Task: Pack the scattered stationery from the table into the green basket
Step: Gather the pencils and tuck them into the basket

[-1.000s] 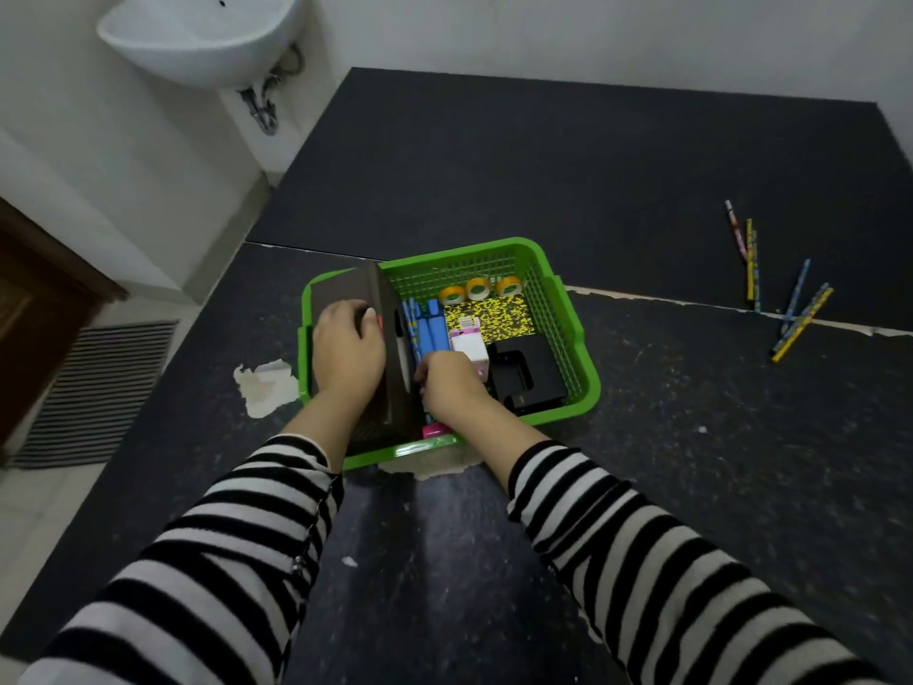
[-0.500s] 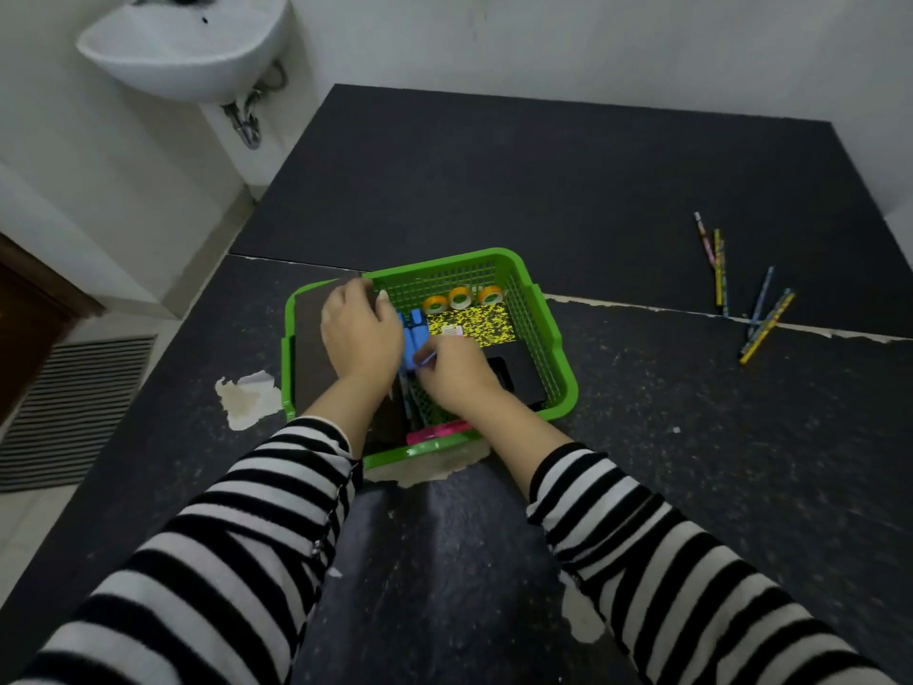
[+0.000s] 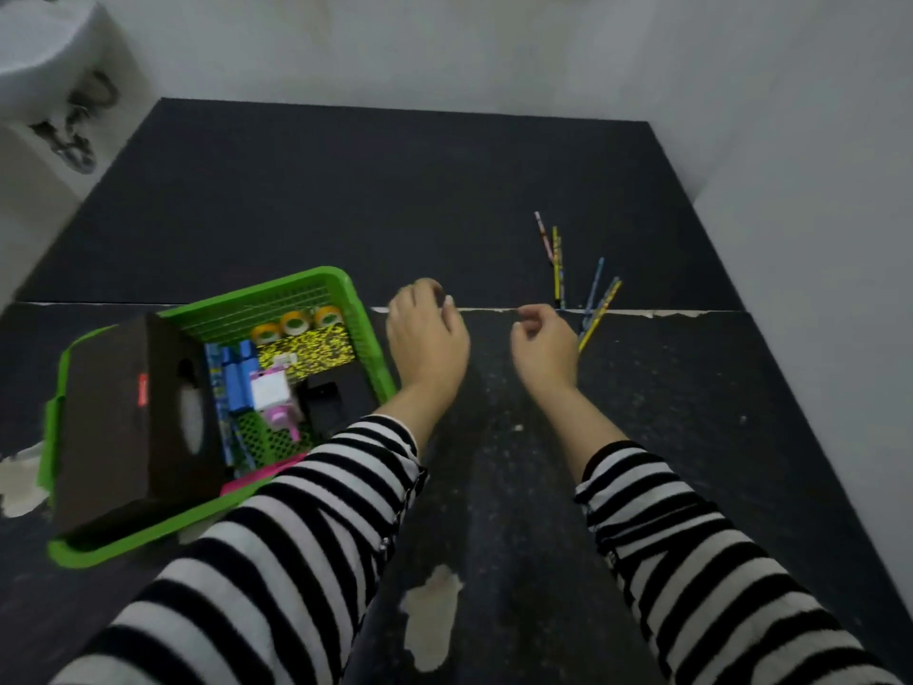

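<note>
The green basket (image 3: 368, 333) sits at the left of the dark table. It holds a large black case (image 3: 128, 417), blue markers (image 3: 237, 383), tape rolls (image 3: 294, 322), a yellow speckled pouch (image 3: 316, 351), a pink-and-white item (image 3: 271, 393) and a black box (image 3: 331, 398). Several coloured pencils (image 3: 583, 284) lie scattered on the table at the right. My left hand (image 3: 427, 338) hovers just right of the basket, fingers curled, holding nothing. My right hand (image 3: 543, 346) is beside it, loosely curled and empty, just left of the nearest pencils.
A white seam (image 3: 667, 312) crosses the dark table (image 3: 346, 200) between its two panels. Patches of peeled surface (image 3: 432, 620) show near the front edge. A white sink (image 3: 39, 56) hangs on the wall at the far left. White walls border the table behind and to the right.
Both hands have left the basket and moved right, towards the pencils. The black case and other items stay in the basket. The view has shifted right.
</note>
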A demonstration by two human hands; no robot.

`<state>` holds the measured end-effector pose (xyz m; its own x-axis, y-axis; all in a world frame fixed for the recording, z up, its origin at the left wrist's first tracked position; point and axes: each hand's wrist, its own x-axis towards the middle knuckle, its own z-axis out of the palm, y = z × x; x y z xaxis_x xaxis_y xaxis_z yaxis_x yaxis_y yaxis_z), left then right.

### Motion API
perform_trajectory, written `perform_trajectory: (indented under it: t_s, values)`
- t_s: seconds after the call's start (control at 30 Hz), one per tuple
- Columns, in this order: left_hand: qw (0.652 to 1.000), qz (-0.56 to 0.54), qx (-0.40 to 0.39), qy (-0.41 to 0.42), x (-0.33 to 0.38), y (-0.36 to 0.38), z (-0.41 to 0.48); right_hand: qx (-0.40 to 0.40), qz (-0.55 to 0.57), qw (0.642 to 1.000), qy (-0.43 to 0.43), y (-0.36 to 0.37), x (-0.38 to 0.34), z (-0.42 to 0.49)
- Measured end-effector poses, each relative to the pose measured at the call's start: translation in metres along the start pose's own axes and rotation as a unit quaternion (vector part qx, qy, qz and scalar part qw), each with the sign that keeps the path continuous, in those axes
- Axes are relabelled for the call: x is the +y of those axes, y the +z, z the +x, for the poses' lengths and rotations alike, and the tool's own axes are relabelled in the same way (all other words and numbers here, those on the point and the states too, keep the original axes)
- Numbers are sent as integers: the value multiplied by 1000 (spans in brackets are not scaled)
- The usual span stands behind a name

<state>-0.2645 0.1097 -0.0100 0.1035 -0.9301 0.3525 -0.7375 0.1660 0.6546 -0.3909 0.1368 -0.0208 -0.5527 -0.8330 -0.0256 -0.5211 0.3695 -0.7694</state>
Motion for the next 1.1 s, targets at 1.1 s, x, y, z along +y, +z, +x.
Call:
perform_trajectory:
  t_s: [1.1]
  values:
    - [922,145,-360,1,87,197,-21,105,-88,989,53,-68,119,100]
